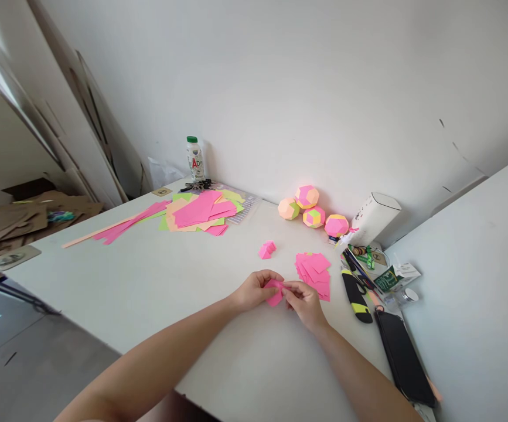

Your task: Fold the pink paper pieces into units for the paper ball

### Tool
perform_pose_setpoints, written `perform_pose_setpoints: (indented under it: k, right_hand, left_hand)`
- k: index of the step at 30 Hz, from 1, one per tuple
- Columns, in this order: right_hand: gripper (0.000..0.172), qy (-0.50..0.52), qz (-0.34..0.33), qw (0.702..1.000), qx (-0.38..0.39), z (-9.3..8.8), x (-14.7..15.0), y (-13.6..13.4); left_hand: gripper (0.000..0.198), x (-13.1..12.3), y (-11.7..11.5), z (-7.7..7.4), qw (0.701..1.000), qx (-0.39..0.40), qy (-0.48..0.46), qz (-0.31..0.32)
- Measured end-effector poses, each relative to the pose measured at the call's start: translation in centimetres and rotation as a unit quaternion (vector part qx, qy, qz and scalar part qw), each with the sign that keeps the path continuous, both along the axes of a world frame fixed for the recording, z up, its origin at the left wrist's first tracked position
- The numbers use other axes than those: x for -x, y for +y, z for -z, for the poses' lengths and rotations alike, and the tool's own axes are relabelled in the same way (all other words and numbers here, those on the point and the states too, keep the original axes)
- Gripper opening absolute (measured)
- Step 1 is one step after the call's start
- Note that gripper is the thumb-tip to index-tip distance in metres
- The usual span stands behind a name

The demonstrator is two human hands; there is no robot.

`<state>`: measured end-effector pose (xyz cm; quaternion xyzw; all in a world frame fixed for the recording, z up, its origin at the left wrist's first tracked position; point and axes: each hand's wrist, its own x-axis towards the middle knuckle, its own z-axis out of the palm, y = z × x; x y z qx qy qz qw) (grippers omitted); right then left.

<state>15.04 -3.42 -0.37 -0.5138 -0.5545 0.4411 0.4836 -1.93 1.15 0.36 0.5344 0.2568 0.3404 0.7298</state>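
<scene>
Together, two hands [254,291] [308,306] on one pink paper [273,299], four balls [307,197] beyond.

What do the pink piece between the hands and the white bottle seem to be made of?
Pink piece: probably paper, matte, judging by its flat colour and folded shape. White bottle: likely plastic, smooth, from its rounded body and green cap.

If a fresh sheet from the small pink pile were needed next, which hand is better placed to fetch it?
Probably the right hand: it is nearer the pink pile, while the left hand, farther off, could hold the folded pink paper alone.
</scene>
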Motion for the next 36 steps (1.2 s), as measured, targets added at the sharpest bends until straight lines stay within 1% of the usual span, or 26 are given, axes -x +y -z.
perform_pose_setpoints:
  k: [5,10,20,27,30,33,36]
  right_hand:
    - [0.023,0.007,0.002,1.0,-0.002,-0.06,0.06,-0.01]
    - [0.027,-0.002,0.005,1.0,-0.005,-0.37,0.2,-0.15]
    - [0.023,-0.037,-0.008,0.999,-0.038,-0.02,0.17,-0.23]
    - [0.023,-0.049,-0.032,0.996,-0.061,-0.56,0.43,-0.59]
    - [0.022,-0.067,-0.02,0.995,-0.075,-0.6,0.57,-0.61]
    - [0.022,-0.08,-0.006,0.993,-0.087,-0.46,0.56,-0.59]
    - [0.022,-0.089,0.002,0.991,-0.099,-0.24,0.49,-0.54]
  left_hand:
    - [0.028,-0.07,0.16,0.43,1.0,0.008,-0.012,-0.01]
    - [0.031,-0.16,0.16,0.32,1.0,0.011,-0.017,-0.022]
    - [0.036,-0.35,0.01,0.26,0.997,0.003,0.007,-0.072]
    - [0.034,-0.39,-0.23,0.06,0.994,-0.019,0.044,-0.095]
    - [0.031,-0.42,-0.25,0.17,0.991,-0.044,0.079,-0.103]
    - [0.024,-0.51,-0.22,0.21,0.979,-0.107,0.118,-0.128]
    - [0.015,-0.51,-0.2,-0.09,0.965,-0.168,0.133,-0.149]
